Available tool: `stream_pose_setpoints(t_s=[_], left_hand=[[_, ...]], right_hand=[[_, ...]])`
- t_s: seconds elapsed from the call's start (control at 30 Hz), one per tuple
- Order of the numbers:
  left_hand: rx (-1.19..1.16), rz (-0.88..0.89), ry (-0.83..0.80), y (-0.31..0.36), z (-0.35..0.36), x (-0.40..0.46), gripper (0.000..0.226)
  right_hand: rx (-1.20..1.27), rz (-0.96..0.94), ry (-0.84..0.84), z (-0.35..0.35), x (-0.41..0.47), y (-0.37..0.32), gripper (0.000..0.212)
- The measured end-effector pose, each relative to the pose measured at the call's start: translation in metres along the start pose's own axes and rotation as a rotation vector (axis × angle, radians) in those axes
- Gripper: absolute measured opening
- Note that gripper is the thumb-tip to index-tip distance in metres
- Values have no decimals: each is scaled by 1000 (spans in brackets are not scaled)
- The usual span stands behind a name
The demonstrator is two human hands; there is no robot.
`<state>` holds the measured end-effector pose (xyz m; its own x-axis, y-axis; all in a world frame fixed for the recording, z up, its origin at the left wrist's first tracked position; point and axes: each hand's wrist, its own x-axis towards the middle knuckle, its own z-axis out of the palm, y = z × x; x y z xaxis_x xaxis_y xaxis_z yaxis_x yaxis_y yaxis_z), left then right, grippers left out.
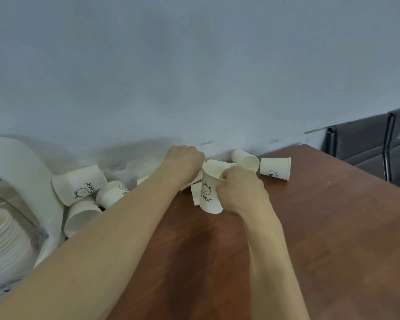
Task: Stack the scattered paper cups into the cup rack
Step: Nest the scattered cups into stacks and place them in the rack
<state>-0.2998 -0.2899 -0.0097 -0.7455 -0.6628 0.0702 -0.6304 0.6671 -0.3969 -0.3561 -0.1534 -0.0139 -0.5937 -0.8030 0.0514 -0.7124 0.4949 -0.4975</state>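
Observation:
My right hand [241, 191] grips the rim of an upright white paper cup [209, 197] printed with a bear and "Bear". My left hand [185, 162] reaches just behind and left of it, fingers curled down over another white cup [195, 179] lying there; its grasp is hidden. Two cups lie on their sides near the wall, one [245, 159] with its mouth toward me and one [275, 168] to its right. Several more cups [79, 184] are piled at the left. The white cup rack [21, 181] stands at the far left with a stack of cups [2, 245] in it.
The brown wooden table [310, 239] runs to the right and ends at an edge near dark chairs [367, 146]. A grey-blue wall [194, 77] stands right behind the cups.

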Motion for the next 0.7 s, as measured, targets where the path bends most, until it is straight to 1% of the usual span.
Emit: stream_pose_setpoints(t_s=[0.1, 0.3, 0.37, 0.5, 0.7], left_hand=[[-34, -25, 25, -7, -4, -16, 27], [-192, -94, 90, -25, -8, -61, 32], [-241, -133, 106, -31, -12, -79, 30], [-306, -219, 198, -44, -17, -119, 16], [-464, -345, 303, -63, -11, -197, 20]], right_hand=[[-10, 3, 4, 1, -1, -3, 26], [-37, -5, 33, 0, -7, -12, 24], [-57, -27, 50, 0, -9, -18, 25], [-102, -110, 55, 5, -17, -36, 22], [-153, -311, 73, 10, -43, -70, 20]])
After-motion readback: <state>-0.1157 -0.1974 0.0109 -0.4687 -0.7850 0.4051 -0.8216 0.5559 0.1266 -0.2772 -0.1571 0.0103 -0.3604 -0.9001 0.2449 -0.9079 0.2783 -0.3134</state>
